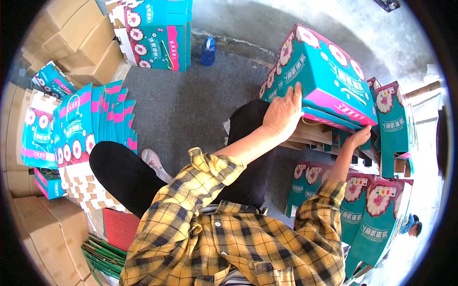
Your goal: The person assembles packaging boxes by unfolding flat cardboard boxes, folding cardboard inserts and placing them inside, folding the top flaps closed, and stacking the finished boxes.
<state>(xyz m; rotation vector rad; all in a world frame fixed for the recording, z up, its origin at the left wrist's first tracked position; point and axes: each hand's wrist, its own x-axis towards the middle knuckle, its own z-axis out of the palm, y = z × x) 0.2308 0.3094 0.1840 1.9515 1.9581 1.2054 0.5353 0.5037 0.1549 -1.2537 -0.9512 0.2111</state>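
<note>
A teal and pink carton (329, 71) with white-and-red round pictures is tilted in front of me on the right, above my right knee. My left hand (285, 112) lies against its near left side, fingers pressed along the teal panel by the pink edge. At the near right corner my right hand (358, 138) grips the lower edge, its fingertips partly hidden. Beneath the carton, flaps of brown board (312, 132) stick out. A cord loop shows just under the carton, next to my left wrist.
Flattened teal cartons (112, 112) stand fanned out on the left, beside brown boxes (71, 43). More teal cartons (377, 214) stand at the right and another stack (164, 45) at the far wall. A blue bottle-like object (208, 51) stands on the grey floor (181, 105).
</note>
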